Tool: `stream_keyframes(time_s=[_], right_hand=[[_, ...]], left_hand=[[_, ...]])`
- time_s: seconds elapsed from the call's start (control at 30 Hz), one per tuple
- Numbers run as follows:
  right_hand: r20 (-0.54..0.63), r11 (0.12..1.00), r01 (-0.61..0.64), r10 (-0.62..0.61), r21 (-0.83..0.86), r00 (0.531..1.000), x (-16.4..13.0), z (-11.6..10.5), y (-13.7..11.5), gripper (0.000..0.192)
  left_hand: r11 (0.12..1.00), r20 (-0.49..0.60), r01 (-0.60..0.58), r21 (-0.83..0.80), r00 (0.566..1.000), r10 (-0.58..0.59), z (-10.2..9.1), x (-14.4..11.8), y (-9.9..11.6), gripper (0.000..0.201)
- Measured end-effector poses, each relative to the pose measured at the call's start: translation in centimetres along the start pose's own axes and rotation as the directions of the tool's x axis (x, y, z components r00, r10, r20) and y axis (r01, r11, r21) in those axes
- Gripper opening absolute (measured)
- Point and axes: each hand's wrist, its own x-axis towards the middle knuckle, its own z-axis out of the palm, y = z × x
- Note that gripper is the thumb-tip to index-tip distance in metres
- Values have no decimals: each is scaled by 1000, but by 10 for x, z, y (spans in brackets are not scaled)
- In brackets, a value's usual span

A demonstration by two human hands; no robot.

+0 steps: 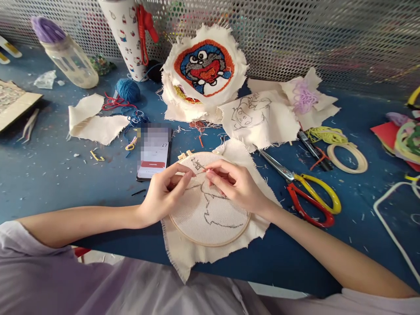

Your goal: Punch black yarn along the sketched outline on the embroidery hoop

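Above the hoop [215,246], the right hand [239,183] pinches a thin thing [203,167], perhaps for precision; the left hand's [164,192] grip I cannot tell. Scissors [288,175] lie right of it, seemingly for easy reach.

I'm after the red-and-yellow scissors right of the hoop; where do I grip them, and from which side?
Probably best by the yellow handle loop and red handle loop, coming from the near right. The scissors lie with both loops toward that side and the blades pointing away to the far left, so this approach should avoid the tips.
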Motion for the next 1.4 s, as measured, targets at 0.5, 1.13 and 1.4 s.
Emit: stream_keyframes(time_s=[0.5,1.13,1.4], right_hand=[[24,999,-36,36,25,999,1,-2,2,23],[-7,999,-33,33,8,999,0,-1,3,23],[-27,999,35,-36,-15,999,-1,0,5,18]], left_hand=[[996,2,-35,-84,999,35,-1,5,-1,21],[992,14,7,-125,1000,-6,-2,5,2,23],[988,26,18,-151,1000,-14,-2,7,5,24]])
